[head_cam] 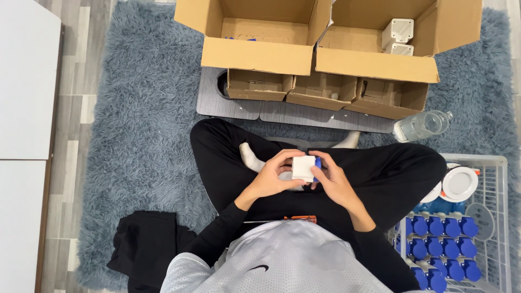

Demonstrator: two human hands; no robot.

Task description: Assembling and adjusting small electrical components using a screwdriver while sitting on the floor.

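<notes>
White and blue, a small plastic block [304, 167] sits between the two hands of the person, above the crossed legs in black trousers, near the middle of the grey-blue shaggy rug [141, 135]. The left hand [271, 178] wraps the block from its left side, fingers curled over the top and thumb below, closed on it. The right hand [332, 182] presses on the right side, where the blue part shows, fingers bent and closed on the same block. Both forearms come up from the lower edge and meet at the lap, wrists slightly bent inward. An orange screwdriver [298, 219] lies on the lap just below the hands. At the far edge of the rug stand open cardboard boxes [260, 49]. A white wire basket [488, 228] with blue parts stands at the right edge, and a clear bottle [422, 126] lies near it.
</notes>
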